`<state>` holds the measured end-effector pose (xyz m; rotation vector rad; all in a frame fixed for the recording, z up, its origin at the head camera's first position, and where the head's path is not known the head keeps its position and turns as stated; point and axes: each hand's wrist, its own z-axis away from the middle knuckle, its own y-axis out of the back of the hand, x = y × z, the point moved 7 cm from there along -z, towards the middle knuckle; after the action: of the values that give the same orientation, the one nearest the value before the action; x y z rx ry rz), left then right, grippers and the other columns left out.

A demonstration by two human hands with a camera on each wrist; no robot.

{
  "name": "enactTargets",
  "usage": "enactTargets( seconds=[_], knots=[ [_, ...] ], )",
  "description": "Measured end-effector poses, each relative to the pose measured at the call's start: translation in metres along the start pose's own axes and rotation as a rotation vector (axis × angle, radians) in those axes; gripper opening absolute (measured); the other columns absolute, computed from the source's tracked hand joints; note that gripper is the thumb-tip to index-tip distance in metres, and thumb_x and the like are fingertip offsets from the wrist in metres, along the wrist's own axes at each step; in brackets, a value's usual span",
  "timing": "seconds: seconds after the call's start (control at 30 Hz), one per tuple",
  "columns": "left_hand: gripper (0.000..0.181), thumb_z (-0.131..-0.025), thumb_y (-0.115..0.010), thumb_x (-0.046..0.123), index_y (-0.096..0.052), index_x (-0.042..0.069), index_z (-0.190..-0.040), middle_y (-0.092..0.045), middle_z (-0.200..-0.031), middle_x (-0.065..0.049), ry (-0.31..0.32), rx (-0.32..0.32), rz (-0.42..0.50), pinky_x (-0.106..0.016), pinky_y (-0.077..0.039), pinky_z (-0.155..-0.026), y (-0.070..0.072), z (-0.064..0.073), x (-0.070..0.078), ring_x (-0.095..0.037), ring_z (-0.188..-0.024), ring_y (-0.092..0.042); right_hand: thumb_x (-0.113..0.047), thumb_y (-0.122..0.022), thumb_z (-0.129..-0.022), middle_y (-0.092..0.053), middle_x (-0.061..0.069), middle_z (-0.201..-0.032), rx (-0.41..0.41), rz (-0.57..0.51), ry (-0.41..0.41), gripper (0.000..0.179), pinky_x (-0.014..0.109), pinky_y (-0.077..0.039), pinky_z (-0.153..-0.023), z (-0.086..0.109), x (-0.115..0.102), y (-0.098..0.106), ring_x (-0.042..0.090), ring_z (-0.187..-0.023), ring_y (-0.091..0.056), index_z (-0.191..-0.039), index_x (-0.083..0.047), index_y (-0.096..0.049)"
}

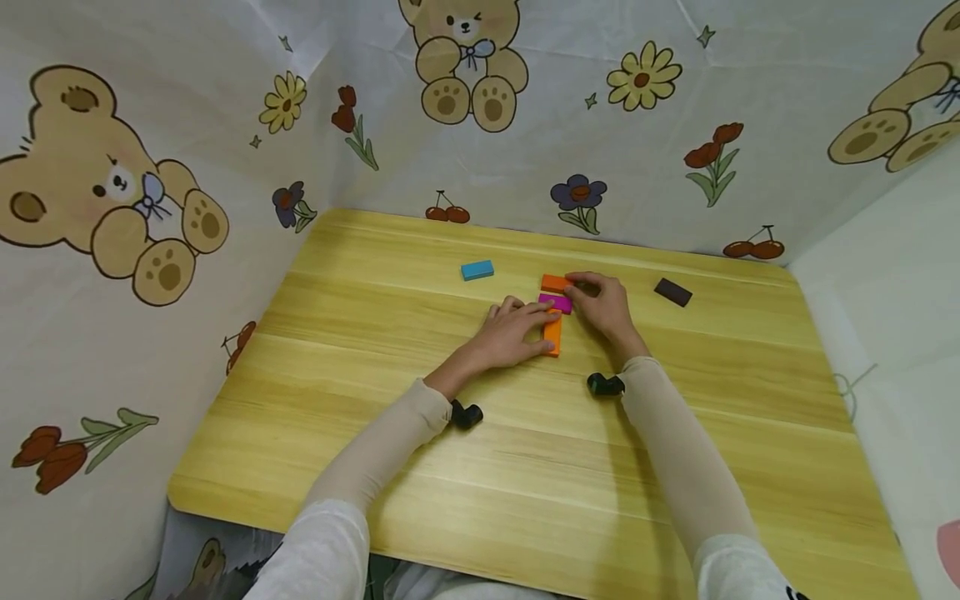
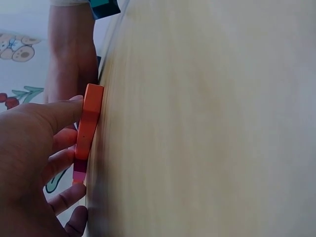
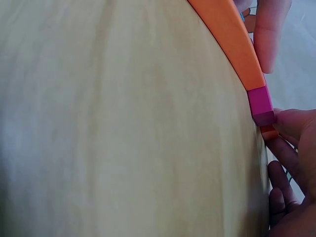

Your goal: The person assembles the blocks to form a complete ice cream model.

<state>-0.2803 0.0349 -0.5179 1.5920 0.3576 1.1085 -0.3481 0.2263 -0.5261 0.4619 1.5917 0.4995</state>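
Note:
An orange block (image 1: 552, 335) lies lengthwise toward the person, with a magenta block (image 1: 556, 302) crosswise at its far end. Beyond that is a second, darker orange block (image 1: 554, 283). My left hand (image 1: 512, 335) reaches over from the left, its thumb and fairly straight fingers resting on the near orange block and at the magenta one. At the right end of the far orange block, my right hand (image 1: 604, 307) pinches it between thumb and index finger. In the right wrist view, the right thumb (image 3: 292, 121) is right beside the magenta block (image 3: 260, 104).
A blue block (image 1: 477, 270) lies to the left of the group, and a dark brown block (image 1: 673, 292) to the right. Black wrist devices (image 1: 467, 415) stick out beneath the sleeves. Patterned cloth (image 1: 480, 167) hangs behind the wooden table (image 1: 495, 483).

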Motion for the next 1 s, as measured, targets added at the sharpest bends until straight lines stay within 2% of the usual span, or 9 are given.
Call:
enactTargets(
  seconds=[0.5, 0.8, 1.0],
  knots=[
    [0.061, -0.107, -0.060, 0.056, -0.048, 0.035, -0.164, -0.039, -0.175, 0.009, -0.010, 0.014, 0.021, -0.043, -0.032, -0.098, 0.0011, 0.0001, 0.0003, -0.025, -0.137, -0.040, -0.028, -0.071, -0.105, -0.072, 0.017, -0.142, -0.012, -0.008, 0.004, 0.032, 0.055, -0.044, -0.118, 0.0048, -0.0009, 0.0002, 0.037, -0.136, -0.062, -0.133, -0.012, -0.077],
    [0.062, -0.107, -0.060, 0.056, -0.048, 0.036, -0.164, -0.039, -0.175, 0.009, -0.017, 0.022, 0.027, -0.042, -0.032, -0.097, 0.0008, -0.0002, -0.0012, -0.024, -0.136, -0.041, -0.026, -0.069, -0.107, -0.073, 0.019, -0.141, -0.017, -0.005, 0.045, 0.032, 0.058, -0.040, -0.123, 0.0073, -0.0032, 0.0004, 0.039, -0.141, -0.060, -0.133, -0.009, -0.077],
    [0.062, -0.107, -0.059, 0.058, -0.047, 0.038, -0.164, -0.037, -0.176, 0.011, -0.008, 0.004, 0.026, -0.042, -0.033, -0.099, 0.0006, -0.0004, -0.0012, -0.024, -0.138, -0.040, -0.026, -0.068, -0.107, -0.073, 0.019, -0.141, -0.029, 0.004, 0.048, 0.031, 0.059, -0.039, -0.124, 0.0093, -0.0045, 0.0009, 0.039, -0.142, -0.059, -0.132, -0.010, -0.077]
  ],
)
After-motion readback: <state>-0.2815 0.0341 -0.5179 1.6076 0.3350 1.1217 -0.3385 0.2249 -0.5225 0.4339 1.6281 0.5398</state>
